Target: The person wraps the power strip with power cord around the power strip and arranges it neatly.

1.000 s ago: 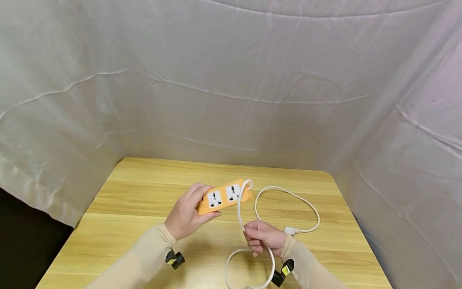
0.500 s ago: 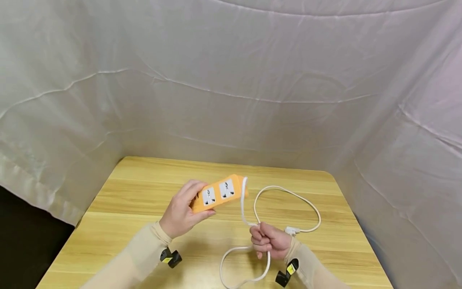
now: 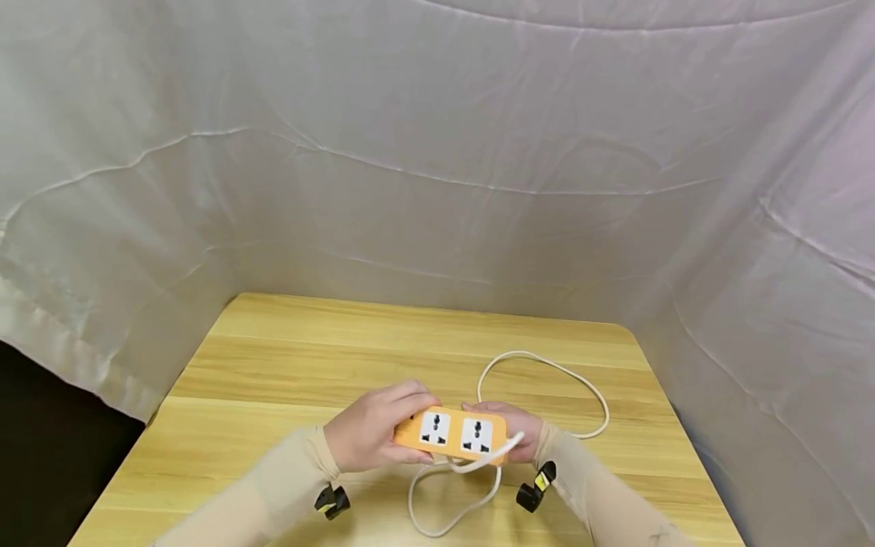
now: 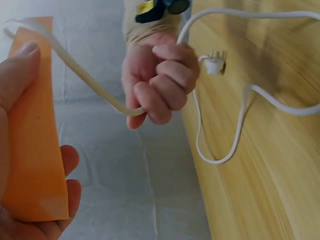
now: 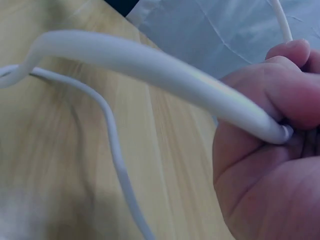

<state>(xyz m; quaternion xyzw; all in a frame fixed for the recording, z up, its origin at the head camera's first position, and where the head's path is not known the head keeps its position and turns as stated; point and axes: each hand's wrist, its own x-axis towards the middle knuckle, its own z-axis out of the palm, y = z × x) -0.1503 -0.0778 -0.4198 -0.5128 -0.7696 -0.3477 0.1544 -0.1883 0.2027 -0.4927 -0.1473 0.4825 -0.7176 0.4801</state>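
An orange power strip (image 3: pixel 456 434) with white sockets is held off the table by my left hand (image 3: pixel 372 429), which grips its left end. In the left wrist view the thumb lies on one face of the strip and fingertips show past the opposite edge. A white cord (image 4: pixel 82 75) arcs from the strip's far end into my right hand (image 4: pixel 160 80). That hand's fingers are curled round the cord, and the right wrist view shows the cord running into the fist. In the head view the strip partly covers my right hand.
The cord's remaining length lies in loops on the wooden table (image 3: pixel 287 365). Its white plug (image 4: pixel 215 65) rests on the tabletop, pins showing in the left wrist view. Grey fabric walls (image 3: pixel 437 235) stand round the back and sides.
My left hand has brought the power strip down and to the right, turning it flatter, closer to my right hand. The strip now overlaps my right hand in the head view.
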